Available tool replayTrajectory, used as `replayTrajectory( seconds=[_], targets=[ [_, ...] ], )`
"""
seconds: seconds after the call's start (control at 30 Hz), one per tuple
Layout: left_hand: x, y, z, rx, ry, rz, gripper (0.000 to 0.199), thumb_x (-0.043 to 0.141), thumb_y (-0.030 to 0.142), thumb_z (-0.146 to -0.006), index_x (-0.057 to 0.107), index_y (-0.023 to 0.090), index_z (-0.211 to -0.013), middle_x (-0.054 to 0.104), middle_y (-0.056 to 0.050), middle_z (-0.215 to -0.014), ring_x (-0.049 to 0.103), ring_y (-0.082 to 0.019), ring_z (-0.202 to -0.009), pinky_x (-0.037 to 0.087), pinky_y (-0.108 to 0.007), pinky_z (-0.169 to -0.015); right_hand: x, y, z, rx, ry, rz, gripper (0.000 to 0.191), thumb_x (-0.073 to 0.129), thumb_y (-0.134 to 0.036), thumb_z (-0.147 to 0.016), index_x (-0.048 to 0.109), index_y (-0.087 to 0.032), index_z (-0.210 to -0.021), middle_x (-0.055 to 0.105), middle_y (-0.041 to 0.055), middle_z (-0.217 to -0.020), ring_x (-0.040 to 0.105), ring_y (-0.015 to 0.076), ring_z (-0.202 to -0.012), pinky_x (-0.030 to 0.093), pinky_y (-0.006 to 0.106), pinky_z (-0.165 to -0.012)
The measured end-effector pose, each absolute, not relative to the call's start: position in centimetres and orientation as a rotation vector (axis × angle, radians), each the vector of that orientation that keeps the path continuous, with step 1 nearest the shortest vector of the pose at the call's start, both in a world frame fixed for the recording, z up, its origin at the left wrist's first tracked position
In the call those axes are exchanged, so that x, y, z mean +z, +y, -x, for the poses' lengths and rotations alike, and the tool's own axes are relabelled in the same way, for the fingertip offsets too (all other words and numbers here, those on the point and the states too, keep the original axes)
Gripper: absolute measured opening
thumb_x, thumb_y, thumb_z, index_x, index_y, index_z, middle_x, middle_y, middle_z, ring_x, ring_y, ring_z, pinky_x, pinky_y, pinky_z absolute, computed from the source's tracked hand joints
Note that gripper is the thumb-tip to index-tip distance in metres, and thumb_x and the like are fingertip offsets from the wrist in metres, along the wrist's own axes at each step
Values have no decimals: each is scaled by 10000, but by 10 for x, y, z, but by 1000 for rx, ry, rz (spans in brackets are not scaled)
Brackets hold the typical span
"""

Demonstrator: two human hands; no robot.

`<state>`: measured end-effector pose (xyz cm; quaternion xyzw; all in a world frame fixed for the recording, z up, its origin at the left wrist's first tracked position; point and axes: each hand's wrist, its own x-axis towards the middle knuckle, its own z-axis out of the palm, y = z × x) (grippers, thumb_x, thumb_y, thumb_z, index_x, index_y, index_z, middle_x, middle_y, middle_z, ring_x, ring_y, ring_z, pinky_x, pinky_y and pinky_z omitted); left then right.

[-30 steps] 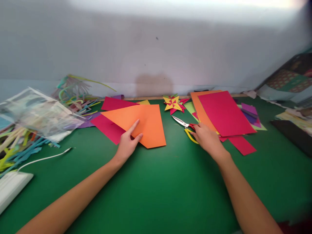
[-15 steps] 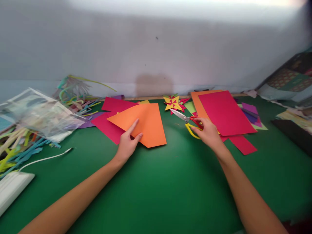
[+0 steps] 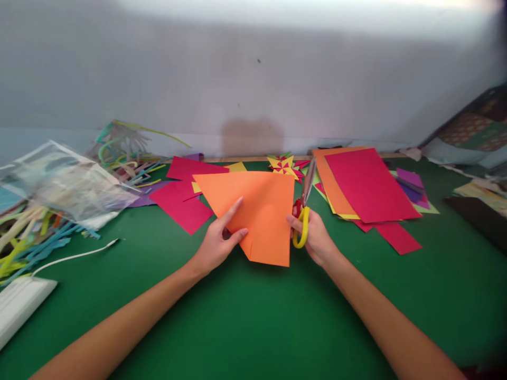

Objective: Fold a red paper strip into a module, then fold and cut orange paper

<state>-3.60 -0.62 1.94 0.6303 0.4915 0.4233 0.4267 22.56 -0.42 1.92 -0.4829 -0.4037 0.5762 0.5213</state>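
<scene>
A folded orange sheet of paper (image 3: pixel 265 211) is in front of me, over the green table. My left hand (image 3: pixel 219 240) grips its lower left edge, with the thumb and forefinger on the upper face and the other fingers hidden beneath. My right hand (image 3: pixel 317 237) is closed round a pair of scissors (image 3: pixel 303 227) with yellow and red handles. The blades point up and away from me, just beyond the sheet's right edge. The right thumb is at that edge; whether it presses on the paper I cannot tell.
A folded paper star (image 3: pixel 283 166) in yellow and red lies at the back. Red sheets (image 3: pixel 372 184) are stacked to the right, others (image 3: pixel 182 206) to the left. A clear plastic bag (image 3: pixel 67 179), paper strips (image 3: pixel 35 237) and a white power strip (image 3: pixel 24 306) with a cable occupy the left.
The orange paper has shifted right and towards me and turned, with my left hand on it. My right hand has come left to the paper's edge, and the scissors have swung to point away.
</scene>
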Motion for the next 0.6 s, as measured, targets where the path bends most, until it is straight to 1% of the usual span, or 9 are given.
replayTrajectory(
  seconds=[0.1,0.2,0.3,0.37,0.4,0.47,0.53,0.57,0.6],
  targets=[
    [19,-7,35,1033,1195,-1562,735,804,447,-849,551,333,-1529,710,-56,-1355,710,-314,-1055,576,-466,-1001,16,-9,-218,1381,-978,1178,432,917,-415,-727,602,-255,-975,643,-27,-800,609,161,-664,514,279,-579],
    [17,-5,35,991,1185,-1584,733,776,436,-867,522,345,-1549,761,-49,-1204,713,-250,-817,622,-419,-853,16,-9,-215,1302,-1018,1206,453,913,-428,-714,620,-266,-1019,665,-9,-820,640,207,-740,554,337,-671],
    [16,-3,36,942,1174,-1639,730,727,438,-903,475,343,-1582,773,-49,-1095,679,-206,-666,626,-364,-708,18,-8,-215,1218,-1033,1228,441,910,-457,-707,604,-264,-960,655,-11,-809,614,190,-699,531,321,-635],
    [19,-1,39,936,1184,-1663,753,733,441,-900,460,332,-1593,773,-55,-1090,683,-211,-669,619,-354,-683,19,-7,-217,1188,-1024,1221,436,909,-471,-718,569,-257,-888,604,-36,-743,554,145,-595,466,275,-540],
    [22,1,40,939,1201,-1668,773,743,445,-893,452,326,-1599,777,-51,-1042,683,-215,-664,619,-359,-684,20,-7,-218,1182,-1015,1214,444,908,-477,-727,548,-253,-857,564,-52,-700,516,123,-537,413,255,-487],
    [29,6,44,961,1247,-1653,826,767,456,-877,426,309,-1615,753,-21,-829,681,-230,-638,626,-386,-714,21,-7,-221,1180,-1000,1193,458,885,-509,-768,511,-249,-813,481,-77,-626,452,95,-445,315,240,-417],
    [40,14,45,1019,1278,-1596,884,802,462,-851,407,297,-1625,676,17,-648,710,-262,-669,636,-435,-789,22,-8,-224,1214,-994,1147,472,804,-589,-839,484,-248,-778,442,-79,-594,461,99,-409,314,248,-400],
    [45,20,45,1074,1279,-1557,904,825,459,-833,413,300,-1621,690,13,-666,742,-291,-759,634,-462,-849,22,-8,-225,1250,-983,1118,485,738,-644,-876,479,-248,-767,436,-74,-584,482,110,-406,343,254,-403],
    [52,26,44,1138,1263,-1519,914,848,453,-812,430,310,-1612,749,-11,-790,760,-323,-908,622,-482,-921,22,-8,-225,1298,-962,1088,508,665,-699,-903,480,-248,-761,433,-70,-574,504,121,-409,375,261,-410]
  ],
)
